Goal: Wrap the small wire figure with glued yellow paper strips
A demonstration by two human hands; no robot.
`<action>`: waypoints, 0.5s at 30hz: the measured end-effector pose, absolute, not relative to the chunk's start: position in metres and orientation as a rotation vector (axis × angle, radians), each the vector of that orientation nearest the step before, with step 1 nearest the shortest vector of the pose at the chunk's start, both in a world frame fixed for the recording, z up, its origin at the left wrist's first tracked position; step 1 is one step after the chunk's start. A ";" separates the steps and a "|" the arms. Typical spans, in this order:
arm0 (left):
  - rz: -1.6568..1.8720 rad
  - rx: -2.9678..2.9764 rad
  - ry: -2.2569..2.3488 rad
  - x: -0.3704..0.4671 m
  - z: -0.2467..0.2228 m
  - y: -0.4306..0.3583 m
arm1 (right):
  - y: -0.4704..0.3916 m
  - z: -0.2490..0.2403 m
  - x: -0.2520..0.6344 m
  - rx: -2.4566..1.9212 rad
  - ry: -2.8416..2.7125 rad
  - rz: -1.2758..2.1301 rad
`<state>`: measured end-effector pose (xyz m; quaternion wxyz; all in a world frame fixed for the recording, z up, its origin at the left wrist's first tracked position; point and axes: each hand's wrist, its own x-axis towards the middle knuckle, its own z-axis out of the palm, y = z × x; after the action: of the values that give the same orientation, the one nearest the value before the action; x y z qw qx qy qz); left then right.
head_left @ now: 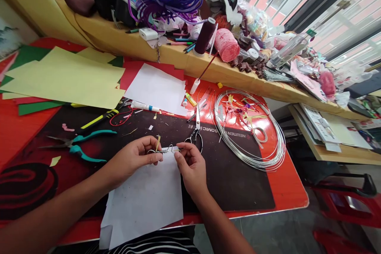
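Both hands meet over the top edge of a white paper sheet (pixel 149 202) near the table's front edge. My left hand (pixel 141 154) pinches one end of a thin twisted wire piece (pixel 164 151), which has a small yellow strip standing up from it. At the other end, my right hand (pixel 190 162) holds the wire between thumb and fingers. Small bends of wire show between the two hands. Just beyond my right hand lie silver scissors (pixel 197 129), blades pointing away. Teal-handled pliers (pixel 77 147) rest on the dark mat to the left.
A large wire coil (pixel 276 154) lies on the right of the mat (pixel 238 186). Yellow paper (pixel 68 75) and white paper (pixel 159 85) lie at the back left. A glue tube (pixel 145 106) is near the middle. Beyond, a cluttered ledge (pixel 178 57) holds thread and craft supplies.
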<state>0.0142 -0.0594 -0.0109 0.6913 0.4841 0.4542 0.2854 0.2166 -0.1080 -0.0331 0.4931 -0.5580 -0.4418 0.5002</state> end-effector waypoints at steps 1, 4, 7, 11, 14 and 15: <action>0.643 1.088 1.021 0.014 -0.011 -0.059 | -0.108 -0.033 0.217 -1.352 -1.078 1.200; 0.624 1.130 1.043 0.012 -0.007 -0.058 | -0.109 -0.032 0.219 -1.366 -1.078 1.174; 0.574 1.172 1.050 0.009 -0.003 -0.055 | -0.107 -0.028 0.223 -1.402 -1.113 1.190; 0.519 1.200 1.022 0.004 0.001 -0.051 | -0.101 -0.021 0.229 -1.442 -1.246 1.207; 0.469 1.203 0.999 0.000 0.002 -0.047 | -0.098 -0.017 0.232 -1.429 -1.365 1.264; 0.454 1.202 0.994 -0.001 0.003 -0.046 | -0.097 -0.016 0.232 -1.423 -1.404 1.288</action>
<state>-0.0008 -0.0461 0.0030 0.6879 0.5371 0.4441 0.2026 0.2322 -0.0971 -0.0156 0.3724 -0.5551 -0.5480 0.5028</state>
